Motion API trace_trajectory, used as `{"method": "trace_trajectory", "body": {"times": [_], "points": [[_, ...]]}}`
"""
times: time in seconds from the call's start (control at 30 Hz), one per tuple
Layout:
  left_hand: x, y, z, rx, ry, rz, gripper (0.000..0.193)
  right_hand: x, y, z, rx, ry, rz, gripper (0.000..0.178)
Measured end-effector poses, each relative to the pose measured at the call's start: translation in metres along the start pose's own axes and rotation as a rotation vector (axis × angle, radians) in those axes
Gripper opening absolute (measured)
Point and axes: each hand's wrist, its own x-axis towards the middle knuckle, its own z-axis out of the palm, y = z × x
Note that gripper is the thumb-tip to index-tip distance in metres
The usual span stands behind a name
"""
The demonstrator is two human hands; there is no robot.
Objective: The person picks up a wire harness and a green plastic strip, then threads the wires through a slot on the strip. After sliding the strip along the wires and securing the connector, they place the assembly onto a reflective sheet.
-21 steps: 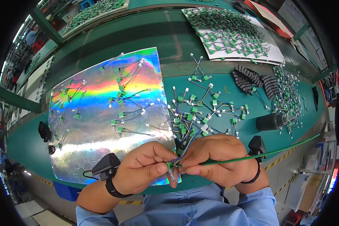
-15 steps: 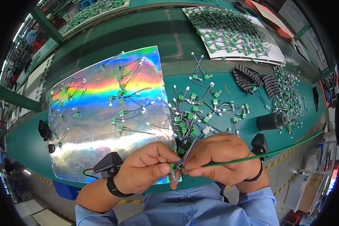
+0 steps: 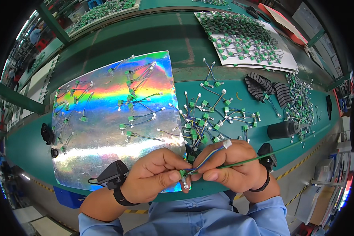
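Between the thumb and fingers of my left hand (image 3: 155, 173) is a small green potentiometer (image 3: 182, 172) with a silvery shaft pointing down toward me. Blue, yellow and white wires run from it up past my right fingers to a white plug (image 3: 227, 144). My right hand (image 3: 234, 167) is closed on a long, thin green stick (image 3: 285, 148), which stretches off to the right. Its near end lies close to the potentiometer; the fingers hide the exact tip. Just beyond my hands lies a loose heap of similar wired potentiometers (image 3: 202, 122).
A shiny rainbow-reflecting sheet (image 3: 94, 133) with spaced-out wired parts covers the left of the green table. To the right are a black bottle (image 3: 283, 129), a striped cloth (image 3: 259, 84) and another heap of parts (image 3: 301, 102). A part-filled white board (image 3: 259, 63) lies at the far right.
My right hand has turned slightly, and the thumb has shifted. The wires and white plug now stand out above its fingers. The green stick has shifted a little; my left hand keeps its hold.
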Motion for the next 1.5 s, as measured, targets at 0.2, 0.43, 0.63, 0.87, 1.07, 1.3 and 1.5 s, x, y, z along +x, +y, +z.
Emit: {"method": "trace_trajectory", "body": {"times": [0.2,0.43,0.63,0.87,1.07,1.3,1.5], "points": [[0.001,-0.003,-0.002,-0.091,-0.051,-0.009,0.02,0.0,-0.001,0.001,0.022,-0.016,0.02,0.014],[0.001,-0.004,-0.001,-0.149,-0.04,-0.032,0.02,0.002,0.003,-0.003,-0.081,-0.092,-0.118,0.015],[0.001,-0.003,0.001,-0.123,-0.035,-0.023,0.019,0.001,0.008,-0.001,-0.009,-0.103,-0.118,0.016],[0.004,-0.001,0.002,-0.23,-0.05,-0.015,0.019,-0.006,0.008,0.009,0.278,0.096,-0.014,0.015],[0.002,0.001,-0.001,-0.211,-0.039,-0.02,0.019,0.001,0.005,0.005,-0.014,0.007,-0.146,0.014],[0.002,0.001,0.0,-0.171,-0.02,-0.016,0.019,0.003,0.005,0.005,-0.088,-0.003,-0.197,0.015],[0.002,0.0,-0.002,-0.176,-0.014,-0.022,0.019,0.003,0.003,0.005,-0.143,-0.006,-0.208,0.015]]}}
